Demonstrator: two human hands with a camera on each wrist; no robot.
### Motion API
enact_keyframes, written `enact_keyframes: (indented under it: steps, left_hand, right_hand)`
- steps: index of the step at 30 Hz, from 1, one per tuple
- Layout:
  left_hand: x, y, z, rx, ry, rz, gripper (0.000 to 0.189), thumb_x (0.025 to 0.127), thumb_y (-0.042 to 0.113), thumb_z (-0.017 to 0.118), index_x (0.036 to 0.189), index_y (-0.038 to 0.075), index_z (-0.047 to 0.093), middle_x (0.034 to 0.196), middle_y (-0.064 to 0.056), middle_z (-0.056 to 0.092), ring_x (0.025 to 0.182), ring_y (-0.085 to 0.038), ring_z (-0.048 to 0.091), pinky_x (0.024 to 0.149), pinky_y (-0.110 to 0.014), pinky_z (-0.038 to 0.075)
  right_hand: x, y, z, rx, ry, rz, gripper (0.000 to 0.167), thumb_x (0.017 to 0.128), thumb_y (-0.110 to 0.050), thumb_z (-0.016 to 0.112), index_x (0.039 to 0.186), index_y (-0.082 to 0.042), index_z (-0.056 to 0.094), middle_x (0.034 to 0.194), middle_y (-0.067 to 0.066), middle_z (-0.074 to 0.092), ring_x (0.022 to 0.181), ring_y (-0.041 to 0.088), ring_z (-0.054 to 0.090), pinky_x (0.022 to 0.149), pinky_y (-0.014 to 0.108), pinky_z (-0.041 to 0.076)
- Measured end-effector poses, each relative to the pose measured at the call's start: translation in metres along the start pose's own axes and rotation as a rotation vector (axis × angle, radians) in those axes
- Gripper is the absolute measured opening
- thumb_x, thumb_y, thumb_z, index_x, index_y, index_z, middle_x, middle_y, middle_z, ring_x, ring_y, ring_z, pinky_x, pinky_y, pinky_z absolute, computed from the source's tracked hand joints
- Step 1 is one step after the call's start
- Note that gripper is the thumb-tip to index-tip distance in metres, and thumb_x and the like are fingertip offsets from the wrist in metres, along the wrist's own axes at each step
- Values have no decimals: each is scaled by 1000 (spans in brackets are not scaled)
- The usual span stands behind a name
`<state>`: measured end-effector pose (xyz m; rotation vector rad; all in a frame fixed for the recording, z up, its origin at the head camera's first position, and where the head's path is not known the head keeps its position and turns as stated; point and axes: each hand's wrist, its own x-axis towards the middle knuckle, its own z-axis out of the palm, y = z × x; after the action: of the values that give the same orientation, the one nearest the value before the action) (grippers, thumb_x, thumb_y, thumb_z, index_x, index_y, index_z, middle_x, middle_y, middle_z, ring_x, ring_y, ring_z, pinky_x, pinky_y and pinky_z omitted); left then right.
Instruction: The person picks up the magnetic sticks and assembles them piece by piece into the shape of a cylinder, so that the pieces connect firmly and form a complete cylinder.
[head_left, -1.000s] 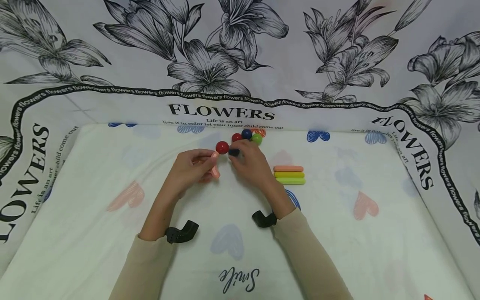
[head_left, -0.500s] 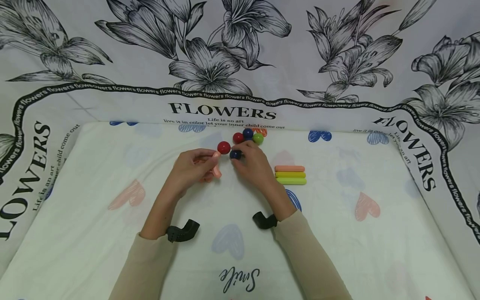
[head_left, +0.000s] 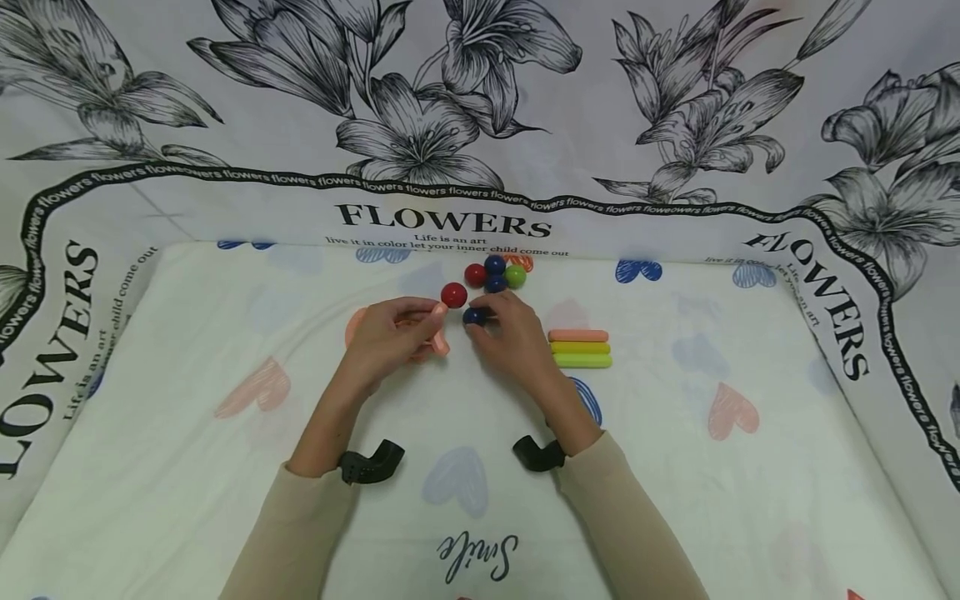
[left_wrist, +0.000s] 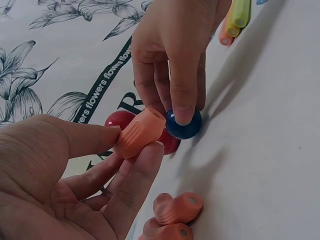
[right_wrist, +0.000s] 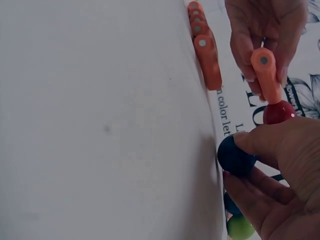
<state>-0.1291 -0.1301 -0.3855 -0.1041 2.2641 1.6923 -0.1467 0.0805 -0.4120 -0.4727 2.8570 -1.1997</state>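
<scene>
A short peach connector piece [left_wrist: 140, 134] with a ribbed side is pinched between the thumb and fingers of my left hand [head_left: 384, 340]. At its far end sits a glossy red ball [head_left: 453, 294]; in the right wrist view the two meet. My right hand [head_left: 517, 337] pinches a dark blue ball [right_wrist: 236, 156] between thumb and fingers, just right of the red ball. Below and beyond my left hand, more peach pieces [left_wrist: 177, 207] with grey end discs lie on the cloth, partly covered by that hand in the head view.
Behind my right hand is a cluster with a red ball [head_left: 476, 275], two dark blue balls [head_left: 495, 264] and a green ball [head_left: 515, 276]. To its right lie a peach stick [head_left: 577, 336], a yellow stick [head_left: 579, 347] and a lime stick [head_left: 582, 361] side by side.
My left hand has shifted slightly right with the peach piece and red ball, uncovering peach pieces behind it. My right hand has drawn the blue ball a little nearer, away from the cluster.
</scene>
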Motion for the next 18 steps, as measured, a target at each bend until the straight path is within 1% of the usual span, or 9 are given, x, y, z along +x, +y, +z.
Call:
enact_keyframes:
  steps: [3,7,9,10,12,14,16,18]
  left_hand:
    - [0,0,4,18,-11,20,46,102,38,72,136,9,68,110,-15,77,89,-15,77,83,-33,66]
    - [-1,0,10,33,-38,36,40,103,35,69,133,8,68,92,-12,80,87,-16,78,83,-29,63]
    - [-3,1,14,45,-49,30,38,104,34,69,131,8,68,87,-9,80,87,-16,77,82,-26,61]
    - [-3,1,15,43,-58,32,37,104,32,68,131,8,67,85,-10,80,88,-16,77,82,-25,59]
    - [-4,1,19,70,-62,35,37,104,33,68,130,7,67,87,-9,81,88,-16,76,82,-25,57]
    - [-4,1,23,107,-60,37,37,103,34,68,130,7,69,92,-9,81,90,-16,75,84,-26,55]
    - [-3,0,27,141,-66,38,38,103,34,69,130,7,70,97,-9,81,90,-16,74,85,-29,54]
    - [-2,-2,31,178,-71,42,38,103,35,68,129,7,71,99,-8,81,88,-15,74,86,-30,54]
  right_hand:
    - [-6,3,-3,25,12,-8,31,96,-14,78,126,-6,73,124,11,72,115,24,71,103,37,61]
    - [-15,5,-9,35,20,-18,32,96,-13,78,127,-6,72,126,11,73,118,23,72,101,37,61]
    - [-21,6,-12,32,24,-23,33,96,-13,78,128,-6,72,127,11,74,118,24,72,101,37,62]
    - [-24,6,-14,34,24,-23,33,96,-13,78,129,-6,72,127,11,75,118,24,72,101,38,62]
    - [-31,6,-16,48,15,-17,34,97,-13,77,129,-5,72,127,11,75,118,25,73,100,39,62]
    - [-39,6,-18,66,-1,-6,34,97,-13,78,129,-6,72,127,11,75,118,25,73,100,40,62]
    - [-46,6,-20,85,-16,-1,34,96,-13,78,129,-5,72,127,11,75,117,25,73,99,40,62]
    - [-53,5,-22,97,-24,0,34,96,-14,79,128,-6,72,126,11,75,115,25,74,98,41,62]
